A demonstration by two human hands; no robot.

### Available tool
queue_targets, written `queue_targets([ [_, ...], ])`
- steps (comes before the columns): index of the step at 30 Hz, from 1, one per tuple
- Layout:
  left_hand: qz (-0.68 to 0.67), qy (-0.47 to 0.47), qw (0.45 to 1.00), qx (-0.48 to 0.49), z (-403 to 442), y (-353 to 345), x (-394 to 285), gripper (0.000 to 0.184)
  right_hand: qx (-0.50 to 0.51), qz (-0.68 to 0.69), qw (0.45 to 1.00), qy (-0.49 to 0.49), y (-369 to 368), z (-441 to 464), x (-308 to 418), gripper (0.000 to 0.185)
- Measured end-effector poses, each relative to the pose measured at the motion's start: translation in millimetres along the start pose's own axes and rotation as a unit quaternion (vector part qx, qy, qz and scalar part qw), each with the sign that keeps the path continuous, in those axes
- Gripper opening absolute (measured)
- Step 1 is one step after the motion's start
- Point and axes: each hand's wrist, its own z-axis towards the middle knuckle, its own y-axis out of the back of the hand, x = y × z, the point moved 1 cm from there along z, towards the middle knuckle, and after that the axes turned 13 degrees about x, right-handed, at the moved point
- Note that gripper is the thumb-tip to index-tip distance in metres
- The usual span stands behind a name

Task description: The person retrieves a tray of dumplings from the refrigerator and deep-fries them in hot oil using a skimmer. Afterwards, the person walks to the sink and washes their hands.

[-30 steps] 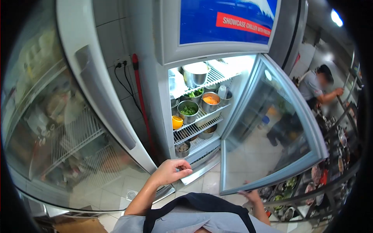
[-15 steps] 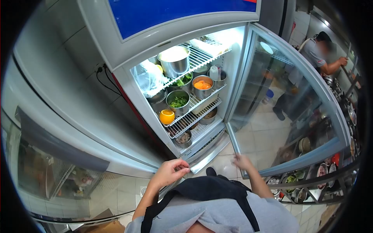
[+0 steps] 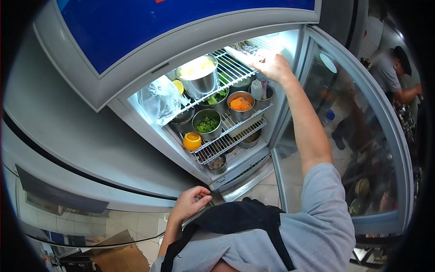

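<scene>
My right hand [image 3: 271,65] reaches into the lit chiller at the right end of the top wire shelf [image 3: 229,67]. Its fingers are bent at the edge of a white tray [image 3: 239,55] with greyish food; whether they grip it is hard to tell. My left hand [image 3: 192,201] hangs low before the chiller, fingers curled, holding nothing visible. On the top shelf stand a steel pot [image 3: 199,84] and a clear plastic bag [image 3: 158,99]. Below are a pot of chopped greens [image 3: 207,126], a pot of orange slices [image 3: 240,105] and a cut orange fruit [image 3: 192,141].
The glass chiller door [image 3: 353,136] stands open on the right. Beyond it a co-worker [image 3: 392,75] in a dark cap reaches forward. A second closed unit [image 3: 90,149] fills the left. A cardboard piece [image 3: 120,259] lies at the lower left.
My right hand has gone from beside the open door's lower edge up to the top shelf. The view has moved closer to the chiller. My left hand keeps its curled pose.
</scene>
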Motion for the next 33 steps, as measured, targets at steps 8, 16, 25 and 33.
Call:
queue_targets([
  [8,0.019,0.026,0.999,0.014,17,3,-10,0.028,0.014,0.053,0.986,0.158,-30,-5,50,0.033],
  [16,0.019,0.042,0.999,0.004,25,6,-12,0.029,0.027,0.44,0.894,0.076,-5,8,-34,0.023],
  [25,0.03,0.042,0.999,-0.016,31,3,1,0.031,0.124,0.454,0.878,-0.092,-39,131,-70,0.039],
  [33,-0.007,0.078,0.997,-0.024,30,-4,14,0.034,0.075,0.592,0.8,-0.065,-53,190,-45,0.038],
])
